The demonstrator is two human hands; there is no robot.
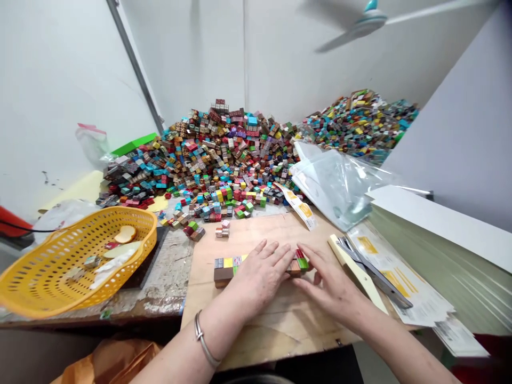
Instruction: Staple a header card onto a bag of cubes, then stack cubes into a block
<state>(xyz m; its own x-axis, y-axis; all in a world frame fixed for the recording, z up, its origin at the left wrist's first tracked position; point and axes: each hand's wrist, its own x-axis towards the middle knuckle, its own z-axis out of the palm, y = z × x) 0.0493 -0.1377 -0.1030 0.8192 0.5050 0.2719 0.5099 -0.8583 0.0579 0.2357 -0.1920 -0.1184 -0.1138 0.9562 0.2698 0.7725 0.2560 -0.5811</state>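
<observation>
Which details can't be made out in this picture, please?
All in the head view:
- The middle of the block row: hidden by the left hand.
- The right hand's exact contact with the row's far end: hidden by its own fingers.
- Blocks deep inside the large pile: covered by the outer ones.
- Small print on the label sheets: too small.
- Fan: blades blurred, top cut off by the upper edge.

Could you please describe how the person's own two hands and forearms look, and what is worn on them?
The left hand and the right hand are bare, without gloves. No sleeve shows on either visible forearm. The left wrist area carries a thin, silver-coloured metal bangle with a small knot-like detail. No ring or watch can be seen.
</observation>
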